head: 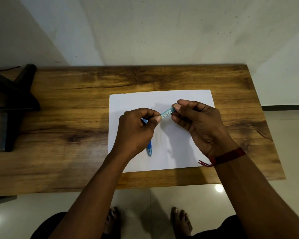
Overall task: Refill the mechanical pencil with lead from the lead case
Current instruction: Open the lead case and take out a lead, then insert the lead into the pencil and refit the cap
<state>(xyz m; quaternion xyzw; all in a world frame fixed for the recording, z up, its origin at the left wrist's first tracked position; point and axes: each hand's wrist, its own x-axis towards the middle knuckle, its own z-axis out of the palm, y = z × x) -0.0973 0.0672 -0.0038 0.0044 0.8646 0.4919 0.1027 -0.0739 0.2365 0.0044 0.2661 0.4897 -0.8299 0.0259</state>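
A small light-blue lead case (167, 113) with a printed label is held above a white sheet of paper (188, 97). My right hand (198, 125) pinches its upper right end between thumb and fingers. My left hand (136, 130) pinches its lower left end. The blue mechanical pencil (149, 149) lies on the paper under my left hand, tip toward me; most of its barrel is hidden by that hand.
The paper lies on a wooden table (67, 118) against a white wall. A black stand (10, 104) sits at the table's left end. My bare feet (179, 221) show on the tiled floor below the near edge.
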